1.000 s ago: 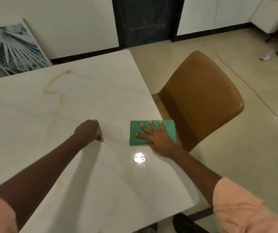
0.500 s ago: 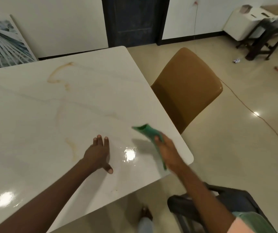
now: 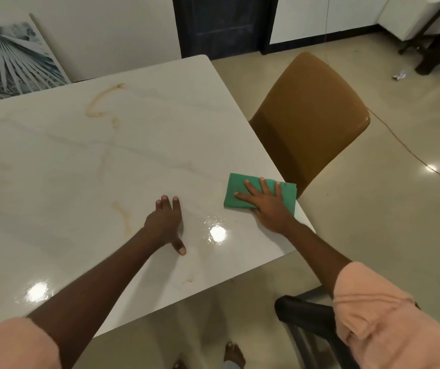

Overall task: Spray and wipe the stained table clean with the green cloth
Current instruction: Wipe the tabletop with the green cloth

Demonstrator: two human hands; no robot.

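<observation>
The white marble table (image 3: 67, 169) fills the left half of the view. A brown curved stain (image 3: 101, 103) marks its far side and a thinner brown streak (image 3: 123, 217) lies just left of my left hand. The folded green cloth (image 3: 236, 187) lies flat near the table's right edge. My right hand (image 3: 265, 205) presses on the cloth with straight, spread fingers. My left hand (image 3: 167, 222) rests flat on the bare tabletop to the left of the cloth, fingers straight. No spray bottle is in view.
A brown chair (image 3: 309, 115) stands against the table's right edge, just behind the cloth. A dark chair frame (image 3: 304, 318) is at the near right corner. A framed print (image 3: 13, 59) leans on the wall behind the table. A cable (image 3: 405, 147) crosses the floor.
Half a second ago my right hand held the cloth lifted off the table near the edge. Now the cloth lies flat again under my spread right hand. My left hand stayed on the tabletop.
</observation>
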